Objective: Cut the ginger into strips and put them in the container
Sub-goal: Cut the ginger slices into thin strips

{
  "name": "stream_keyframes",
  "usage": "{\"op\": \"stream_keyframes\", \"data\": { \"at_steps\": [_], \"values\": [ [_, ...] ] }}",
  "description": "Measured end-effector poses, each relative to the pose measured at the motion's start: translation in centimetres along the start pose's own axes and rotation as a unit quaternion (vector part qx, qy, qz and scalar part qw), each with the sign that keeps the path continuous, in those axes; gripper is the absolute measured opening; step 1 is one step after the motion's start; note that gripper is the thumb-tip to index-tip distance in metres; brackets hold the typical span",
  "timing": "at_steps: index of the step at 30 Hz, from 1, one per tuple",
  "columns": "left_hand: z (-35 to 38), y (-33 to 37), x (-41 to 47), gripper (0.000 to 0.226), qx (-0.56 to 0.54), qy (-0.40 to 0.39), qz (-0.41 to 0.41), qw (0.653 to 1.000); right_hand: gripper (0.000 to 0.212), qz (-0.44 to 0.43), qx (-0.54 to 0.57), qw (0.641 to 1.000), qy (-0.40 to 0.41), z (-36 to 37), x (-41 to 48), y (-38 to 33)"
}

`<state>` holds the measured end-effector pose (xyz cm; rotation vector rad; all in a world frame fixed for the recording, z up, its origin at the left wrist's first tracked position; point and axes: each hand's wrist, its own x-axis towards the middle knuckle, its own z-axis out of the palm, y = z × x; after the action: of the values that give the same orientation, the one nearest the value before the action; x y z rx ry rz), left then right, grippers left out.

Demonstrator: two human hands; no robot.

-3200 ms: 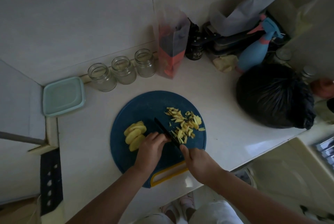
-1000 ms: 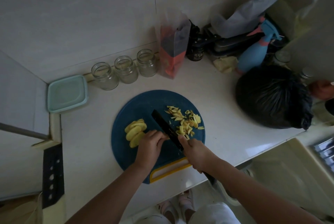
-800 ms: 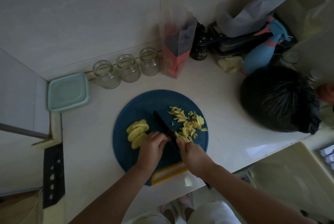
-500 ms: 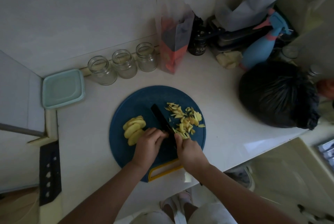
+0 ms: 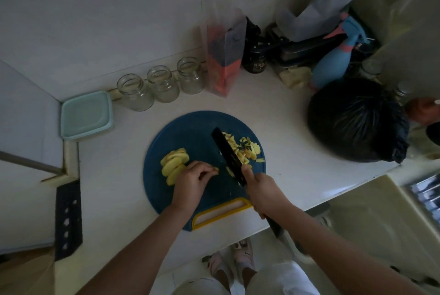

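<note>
Ginger, three lots, all on one round blue cutting board (image 5: 190, 135):
- One overlapping stack of ginger slices (image 5: 175, 166), laid at the board's left side; the number of slices cannot be counted with certainty in the dim view.
- One loose pile of ginger strips (image 5: 246, 149), spread at the board's right side.
- One small ginger piece (image 5: 215, 169), pinched under the curled fingertips of the left grip (image 5: 192, 180), just right of the slices.

Knife (image 5: 227, 152), one, black-bladed: its handle is clenched in the right grip (image 5: 262, 190). The blade is set between the left grip and the strips, with the tip pointed away from the person and its right face against the pile.

Container (image 5: 85, 115), one, square, pale green, lidded: placed on the surface (image 5: 281, 109) at the far left corner, well apart from the board. No ginger is seen in it.

Glass jars, three, lidless, ranged in a row along the wall: first (image 5: 135, 94), second (image 5: 163, 84), third (image 5: 190, 75).

Plastic bag (image 5: 225, 56), one, clear with orange, stood upright beside the third jar.

Dark jar (image 5: 256, 61), one, just right of that bag.

Blue spray bottle (image 5: 333, 63), one, at the far right.

Black bag (image 5: 354, 121), one, bulky, rested on the surface right of the board.
</note>
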<state>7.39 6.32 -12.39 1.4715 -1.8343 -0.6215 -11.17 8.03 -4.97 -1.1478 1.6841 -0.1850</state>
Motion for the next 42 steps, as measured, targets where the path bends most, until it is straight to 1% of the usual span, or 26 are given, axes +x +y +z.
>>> {"op": "stream_keyframes", "data": {
  "at_steps": [2, 4, 6, 9, 13, 17, 20, 24, 26, 27, 29, 31, 36, 42],
  "values": [
    [0.0, 0.1, 0.1, 0.01, 0.005, -0.004, -0.002, 1.0, 0.05, 0.0, 0.015, 1.0, 0.004, -0.2, -0.2, -0.2],
    [-0.1, 0.2, 0.1, 0.011, 0.025, -0.017, 0.011, 0.999, 0.051, -0.029, 0.012, 0.999, 0.003, -0.1, -0.1, -0.4],
    [0.0, 0.1, -0.1, 0.018, 0.044, -0.025, 0.027, 0.998, 0.054, -0.05, 0.002, 0.999, 0.001, -0.1, -0.2, -0.7],
    [0.1, 0.2, -0.3, 0.025, 0.065, -0.027, 0.031, 0.997, 0.054, -0.033, 0.006, 0.999, -0.008, 0.1, -0.5, -0.5],
    [-0.1, 0.4, -0.1, 0.018, 0.036, -0.014, -0.001, 0.999, 0.051, -0.066, -0.038, 0.997, -0.003, 0.9, -0.9, -0.3],
    [-0.4, 0.1, 0.0, 0.007, 0.023, -0.014, 0.003, 1.0, 0.041, -0.105, -0.079, 0.991, -0.01, 1.7, -1.1, -0.7],
    [-0.5, -0.4, -0.1, 0.007, 0.03, -0.022, 0.024, 0.999, 0.044, -0.103, -0.083, 0.991, -0.009, 2.0, -0.6, -0.5],
    [-0.5, -0.6, -0.4, 0.007, 0.06, -0.029, 0.038, 0.997, 0.045, -0.117, -0.12, 0.986, -0.006, 2.6, 0.1, 0.1],
    [-0.5, -0.8, -0.4, 0.002, 0.077, -0.032, 0.048, 0.995, 0.048, -0.115, -0.135, 0.984, 0.003, 2.8, 0.4, 0.4],
    [-0.6, -0.8, -0.3, 0.005, 0.083, -0.033, 0.052, 0.995, 0.052, -0.109, -0.131, 0.985, 0.011, 2.9, 0.5, 0.6],
    [-0.8, -1.0, -0.2, 0.02, 0.092, -0.036, 0.06, 0.993, 0.058, -0.105, -0.132, 0.986, 0.016, 3.1, 0.6, 0.8],
    [-0.8, -1.3, -0.1, 0.025, 0.1, -0.038, 0.064, 0.992, 0.059, -0.112, -0.161, 0.98, 0.019, 3.4, 0.5, 0.8],
    [-0.5, -1.9, -0.2, 0.026, 0.1, -0.044, 0.055, 0.992, 0.059, -0.108, -0.2, 0.974, 0.018, 4.0, 0.6, 0.6],
    [-0.5, -2.0, -0.1, 0.025, 0.095, -0.049, 0.058, 0.993, 0.059, -0.095, -0.181, 0.979, 0.008, 3.9, 0.9, 0.2]
  ]
}}
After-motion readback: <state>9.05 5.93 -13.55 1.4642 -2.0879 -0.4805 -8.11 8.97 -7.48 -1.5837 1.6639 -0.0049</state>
